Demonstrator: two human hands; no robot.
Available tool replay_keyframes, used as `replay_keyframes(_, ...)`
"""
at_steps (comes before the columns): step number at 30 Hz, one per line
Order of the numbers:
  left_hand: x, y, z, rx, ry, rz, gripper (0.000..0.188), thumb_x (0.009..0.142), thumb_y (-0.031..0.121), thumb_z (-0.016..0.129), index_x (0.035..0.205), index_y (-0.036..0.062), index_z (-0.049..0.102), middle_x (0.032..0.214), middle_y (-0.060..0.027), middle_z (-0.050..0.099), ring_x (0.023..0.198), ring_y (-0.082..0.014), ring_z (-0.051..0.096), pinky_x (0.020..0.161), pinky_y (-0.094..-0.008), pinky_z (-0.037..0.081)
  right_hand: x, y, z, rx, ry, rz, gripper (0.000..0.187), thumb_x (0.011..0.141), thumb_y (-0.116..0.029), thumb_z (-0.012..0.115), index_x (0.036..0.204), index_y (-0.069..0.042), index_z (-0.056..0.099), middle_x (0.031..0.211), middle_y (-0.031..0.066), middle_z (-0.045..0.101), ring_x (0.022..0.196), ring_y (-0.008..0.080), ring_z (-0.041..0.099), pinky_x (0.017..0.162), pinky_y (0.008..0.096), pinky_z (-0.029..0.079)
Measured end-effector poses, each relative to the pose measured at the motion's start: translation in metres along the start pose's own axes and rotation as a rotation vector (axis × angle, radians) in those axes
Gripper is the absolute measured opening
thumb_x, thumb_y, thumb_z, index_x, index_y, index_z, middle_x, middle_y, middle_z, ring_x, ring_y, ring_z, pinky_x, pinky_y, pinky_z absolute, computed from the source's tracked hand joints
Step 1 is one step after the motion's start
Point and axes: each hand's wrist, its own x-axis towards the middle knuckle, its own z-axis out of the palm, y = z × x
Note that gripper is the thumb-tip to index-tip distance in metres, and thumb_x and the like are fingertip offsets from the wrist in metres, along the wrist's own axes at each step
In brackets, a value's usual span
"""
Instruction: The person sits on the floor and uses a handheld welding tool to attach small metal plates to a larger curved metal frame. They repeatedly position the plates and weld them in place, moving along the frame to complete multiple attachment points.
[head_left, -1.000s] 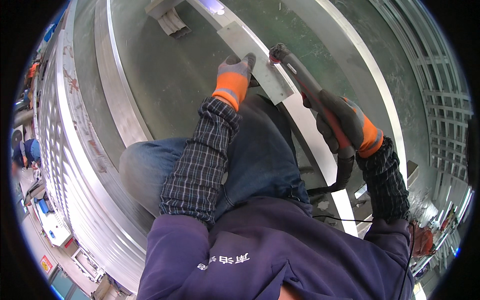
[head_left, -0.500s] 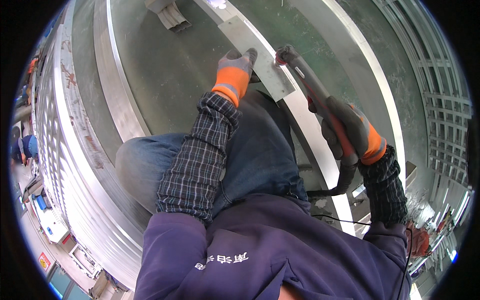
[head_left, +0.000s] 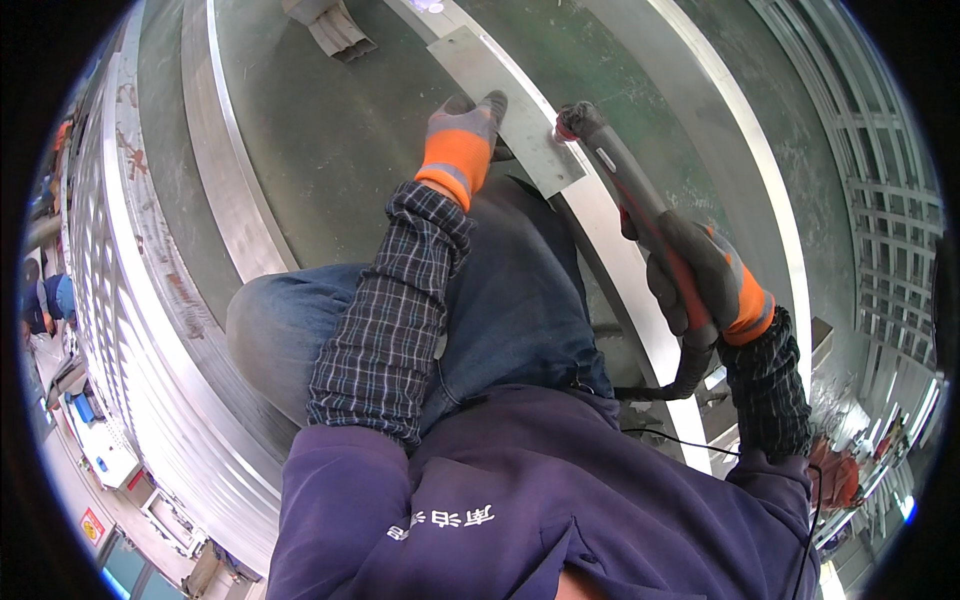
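Note:
A flat grey metal plate point(head_left: 510, 115) with small holes near its ends lies along a long pale metal bar point(head_left: 625, 255). My left hand point(head_left: 465, 140), in a grey and orange glove, grips the plate's left edge, one fingertip on top. Its other fingers are partly hidden. In a matching glove, my right hand point(head_left: 705, 275) wraps round the handle of a black and red welding torch point(head_left: 625, 165). The torch's reddish nozzle points at the bar's surface, close beside the plate's right edge; I cannot tell whether it touches. A thick black hose point(head_left: 680, 380) leaves the handle's lower end.
Long metal bars run on both sides, one point(head_left: 225, 150) at left, another point(head_left: 745, 130) at right. A ribbed metal offcut point(head_left: 340, 35) lies on the green floor point(head_left: 320, 130). Slatted frames point(head_left: 890, 200) stand at far right. My bent knee point(head_left: 270, 320) is beside the work. A person point(head_left: 50, 300) is at far left.
The plate and my left hand appear slightly further left. The torch sits a little lower in the picture, its nozzle still beside the plate's right edge. Both grips are unchanged.

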Motion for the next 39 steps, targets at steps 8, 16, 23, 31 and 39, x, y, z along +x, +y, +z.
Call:
replay_keyframes(8, -0.002, 0.001, 0.001, -0.009, -0.029, 0.018, 0.035, 0.095, 0.021, 0.072, 0.119, -0.0045, 0.064, 0.106, -0.0113, 0.069, 0.083, -0.0208, 0.069, 0.064, -0.0324, 0.063, -0.01, 0.005, 0.001, -0.004, 0.007, 0.02, 0.061, 0.104, -0.052, 0.049, 0.136, 0.0, 0.05, 0.065, 0.0059, 0.06, 0.046, 0.0143, 0.06, 0.038, 0.0269, 0.05)
replay_keyframes(16, -0.003, 0.001, 0.001, -0.024, -0.03, 0.019, 0.035, 0.095, 0.02, 0.071, 0.118, -0.0043, 0.064, 0.104, -0.0106, 0.069, 0.081, -0.0203, 0.069, 0.062, -0.0324, 0.063, -0.016, 0.011, 0.0, -0.034, 0.01, 0.003, 0.059, 0.105, -0.052, 0.047, 0.132, 0.0, 0.051, 0.063, 0.0053, 0.059, 0.045, 0.0142, 0.059, 0.037, 0.0272, 0.049)
replay_keyframes(23, 0.001, -0.003, -0.001, -0.009, -0.025, 0.027, 0.035, 0.095, 0.022, 0.072, 0.117, -0.0047, 0.064, 0.102, -0.0107, 0.069, 0.076, -0.0193, 0.068, 0.063, -0.0314, 0.062, -0.023, 0.011, 0.006, 0.006, 0.051, 0.039, 0.06, 0.104, -0.052, 0.049, 0.132, 0.001, 0.051, 0.063, 0.0053, 0.059, 0.044, 0.014, 0.058, 0.037, 0.0271, 0.05)
replay_keyframes(31, 0.001, -0.001, -0.001, 0.023, 0.016, -0.025, 0.034, 0.095, 0.023, 0.072, 0.116, -0.0032, 0.066, 0.101, -0.0101, 0.069, 0.076, -0.0184, 0.067, 0.064, -0.0304, 0.061, -0.028, 0.009, 0.009, -0.037, 0.055, 0.065, 0.063, 0.104, -0.053, 0.048, 0.132, 0.003, 0.051, 0.06, 0.0063, 0.059, 0.042, 0.0139, 0.057, 0.037, 0.0265, 0.048)
replay_keyframes(39, -0.005, 0.004, 0.0, -0.028, -0.057, 0.014, 0.034, 0.095, 0.023, 0.071, 0.116, -0.003, 0.065, 0.103, -0.0095, 0.069, 0.082, -0.0192, 0.067, 0.066, -0.0316, 0.062, -0.033, 0.018, 0.005, -0.018, 0.14, 0.032, 0.06, 0.104, -0.051, 0.048, 0.126, 0.005, 0.056, 0.061, 0.0068, 0.059, 0.041, 0.0146, 0.056, 0.036, 0.0287, 0.045)
